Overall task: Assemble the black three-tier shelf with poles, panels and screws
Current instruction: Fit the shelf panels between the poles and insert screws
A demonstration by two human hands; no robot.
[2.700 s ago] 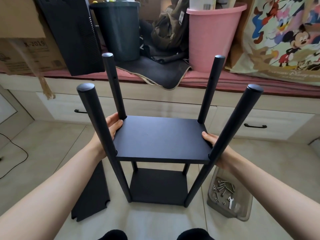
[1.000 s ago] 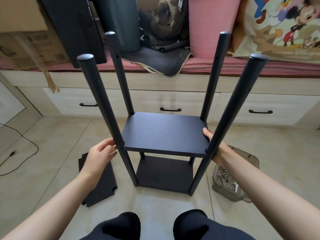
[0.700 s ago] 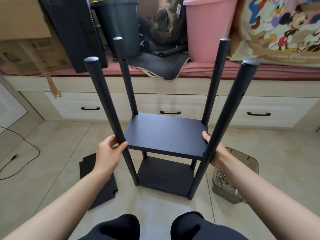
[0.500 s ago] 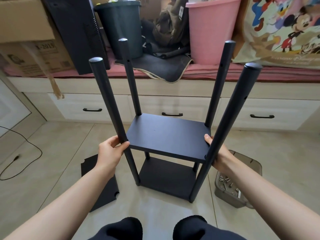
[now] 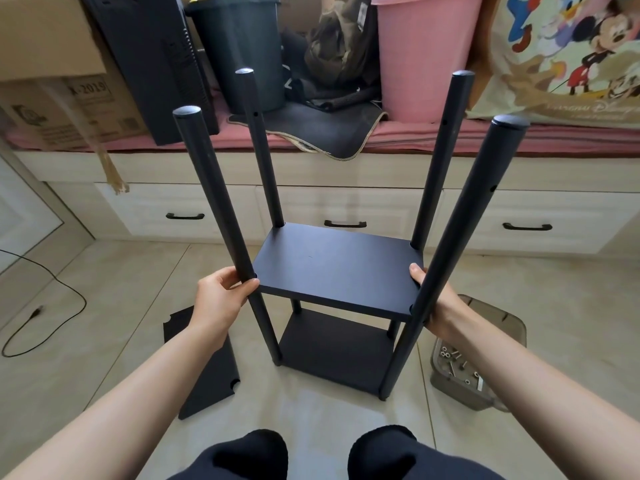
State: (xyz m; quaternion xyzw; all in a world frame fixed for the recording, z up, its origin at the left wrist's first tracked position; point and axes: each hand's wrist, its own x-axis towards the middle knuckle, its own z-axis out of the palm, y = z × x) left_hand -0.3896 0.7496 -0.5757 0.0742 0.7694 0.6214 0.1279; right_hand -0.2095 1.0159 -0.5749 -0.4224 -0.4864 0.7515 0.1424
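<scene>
Gripping the near-left pole, left hand; right hand (fingers hidden) clasps middle panel

head: worn | faces forward-down | close over shelf | single view

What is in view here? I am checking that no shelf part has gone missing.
poles: four, black, upright at panel corners
fitted panels: two, black, between poles
loose panel: one, black, floor, left
screw tray: one, clear, floor, right
bin: one, dark, bench
bucket: one, pink, bench
cable: one, black, floor, far left
left hand: grips near-left pole
right hand: at near-right pole, grip hidden
</scene>
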